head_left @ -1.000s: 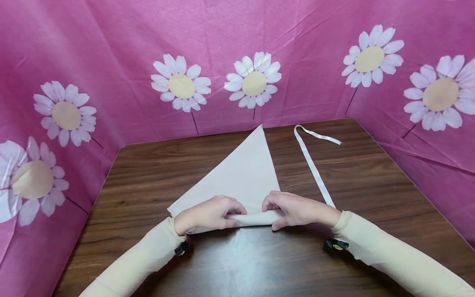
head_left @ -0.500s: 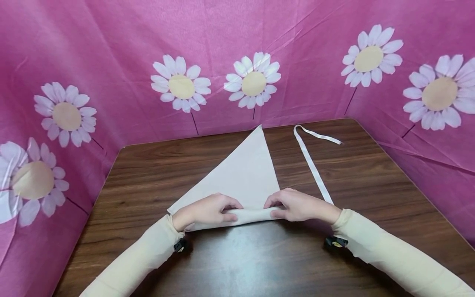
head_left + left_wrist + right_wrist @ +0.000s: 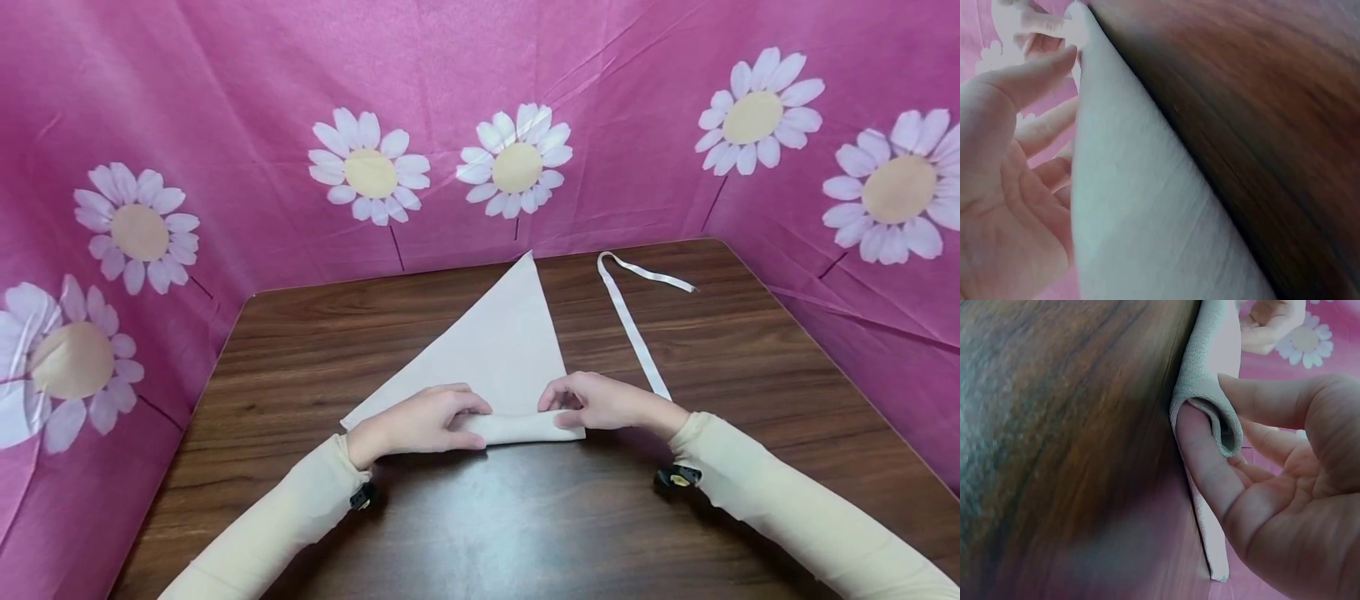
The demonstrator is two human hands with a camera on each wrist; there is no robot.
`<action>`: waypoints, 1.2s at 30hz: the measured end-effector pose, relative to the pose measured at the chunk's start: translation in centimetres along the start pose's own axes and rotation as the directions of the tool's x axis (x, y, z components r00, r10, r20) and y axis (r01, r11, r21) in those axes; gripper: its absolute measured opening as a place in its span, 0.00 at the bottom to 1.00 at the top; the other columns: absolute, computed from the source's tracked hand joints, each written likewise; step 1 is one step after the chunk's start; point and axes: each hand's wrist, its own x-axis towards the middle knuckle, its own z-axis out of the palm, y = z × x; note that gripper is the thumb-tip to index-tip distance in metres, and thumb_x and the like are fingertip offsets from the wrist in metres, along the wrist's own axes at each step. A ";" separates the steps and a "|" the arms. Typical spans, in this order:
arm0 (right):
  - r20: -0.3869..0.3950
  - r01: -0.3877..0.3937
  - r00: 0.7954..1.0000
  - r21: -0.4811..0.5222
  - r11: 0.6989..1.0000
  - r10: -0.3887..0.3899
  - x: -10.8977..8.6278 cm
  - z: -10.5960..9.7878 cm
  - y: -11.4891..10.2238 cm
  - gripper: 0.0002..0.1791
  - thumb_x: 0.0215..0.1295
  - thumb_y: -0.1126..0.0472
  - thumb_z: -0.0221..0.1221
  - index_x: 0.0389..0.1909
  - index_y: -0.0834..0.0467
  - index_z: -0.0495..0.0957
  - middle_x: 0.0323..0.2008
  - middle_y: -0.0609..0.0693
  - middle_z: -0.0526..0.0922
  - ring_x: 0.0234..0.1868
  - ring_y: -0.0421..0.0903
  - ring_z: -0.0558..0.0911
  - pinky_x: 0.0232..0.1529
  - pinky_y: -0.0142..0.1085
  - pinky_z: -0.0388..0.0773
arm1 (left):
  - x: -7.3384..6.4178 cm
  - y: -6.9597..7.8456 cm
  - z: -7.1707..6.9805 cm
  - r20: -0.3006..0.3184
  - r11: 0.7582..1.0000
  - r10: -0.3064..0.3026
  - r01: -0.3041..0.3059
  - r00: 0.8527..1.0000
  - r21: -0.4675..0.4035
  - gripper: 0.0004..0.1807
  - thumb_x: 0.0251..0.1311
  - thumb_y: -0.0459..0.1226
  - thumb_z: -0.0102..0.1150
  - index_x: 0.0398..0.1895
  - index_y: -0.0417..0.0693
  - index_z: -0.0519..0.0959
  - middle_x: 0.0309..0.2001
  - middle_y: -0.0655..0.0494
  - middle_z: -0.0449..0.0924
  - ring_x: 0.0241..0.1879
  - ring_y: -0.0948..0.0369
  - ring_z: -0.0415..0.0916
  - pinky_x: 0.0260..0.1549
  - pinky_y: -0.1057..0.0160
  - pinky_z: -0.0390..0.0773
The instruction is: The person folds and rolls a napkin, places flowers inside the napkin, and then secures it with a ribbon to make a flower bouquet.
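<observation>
Across the tabletop (image 3: 487,525), I see the cloth (image 3: 498,342) rolled nearer the far edge, less left flat: left hand (image 3: 426,421) half-curled round it, right hand (image 3: 600,400) pinching it.

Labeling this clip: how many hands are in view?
2: the left hand on the rolled cloth toward its left, the right hand at its right end.

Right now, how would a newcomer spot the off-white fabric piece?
On the dark brown wood-grain table, find the left hand and right hand. Both hold the off-white fabric piece, its near edge rolled, its far end pointed. Unlike the narrow white ribbon to its right, it is broad.
</observation>
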 end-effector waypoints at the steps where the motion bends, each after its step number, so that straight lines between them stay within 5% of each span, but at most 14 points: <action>1: -0.006 -0.010 1.000 0.002 1.000 0.010 0.0 0.0 0.0 0.10 0.64 0.71 0.65 0.43 0.56 0.82 0.34 0.41 0.83 0.37 0.38 0.78 0.41 0.34 0.76 | 0.1 0.1 0.1 -0.007 1.000 0.016 -0.016 1.000 0.006 0.22 0.60 0.47 0.72 0.55 0.50 0.82 0.45 0.63 0.79 0.40 0.66 0.72 0.45 0.66 0.74; 10: -0.011 -0.105 0.994 0.073 0.992 0.106 0.3 -0.1 0.3 0.09 0.63 0.68 0.67 0.42 0.55 0.82 0.32 0.43 0.82 0.34 0.40 0.78 0.38 0.33 0.75 | 0.5 0.4 0.5 0.001 0.998 0.019 -0.019 1.000 0.057 0.23 0.53 0.43 0.77 0.52 0.51 0.82 0.43 0.63 0.78 0.37 0.67 0.71 0.44 0.65 0.74; 21: -0.167 0.007 0.986 0.207 0.978 0.028 -1.5 -1.7 0.6 0.17 0.59 0.75 0.68 0.49 0.69 0.78 0.44 0.61 0.83 0.45 0.58 0.83 0.47 0.39 0.82 | 1.1 0.3 0.5 0.023 1.000 -0.006 0.006 1.000 -0.025 0.11 0.66 0.38 0.66 0.50 0.50 0.84 0.42 0.63 0.82 0.41 0.68 0.75 0.48 0.65 0.75; 26: -0.147 0.085 0.986 0.013 0.996 -0.082 -2.5 -1.1 0.0 0.22 0.55 0.69 0.74 0.51 0.63 0.79 0.46 0.55 0.82 0.47 0.54 0.82 0.51 0.42 0.81 | 1.6 0.5 0.4 0.079 0.993 -0.037 0.046 0.996 -0.111 0.09 0.68 0.38 0.64 0.50 0.51 0.84 0.41 0.67 0.81 0.41 0.68 0.74 0.48 0.66 0.74; 31: -0.142 0.159 0.970 -0.258 0.953 -0.200 -2.5 0.2 -0.5 0.26 0.49 0.61 0.79 0.50 0.53 0.82 0.49 0.42 0.81 0.50 0.44 0.77 0.52 0.42 0.74 | 1.7 0.5 0.3 0.098 0.984 -0.054 0.070 0.994 -0.165 0.09 0.72 0.37 0.59 0.51 0.51 0.84 0.41 0.67 0.81 0.41 0.68 0.73 0.48 0.66 0.73; 36: -0.118 0.175 0.970 -0.271 0.947 -0.213 -1.9 0.8 -0.6 0.25 0.51 0.62 0.78 0.52 0.52 0.82 0.51 0.41 0.78 0.52 0.41 0.76 0.54 0.40 0.75 | 1.8 0.4 0.4 0.120 0.971 -0.015 0.043 0.993 -0.235 0.10 0.73 0.34 0.56 0.51 0.47 0.84 0.40 0.65 0.81 0.40 0.69 0.73 0.47 0.68 0.73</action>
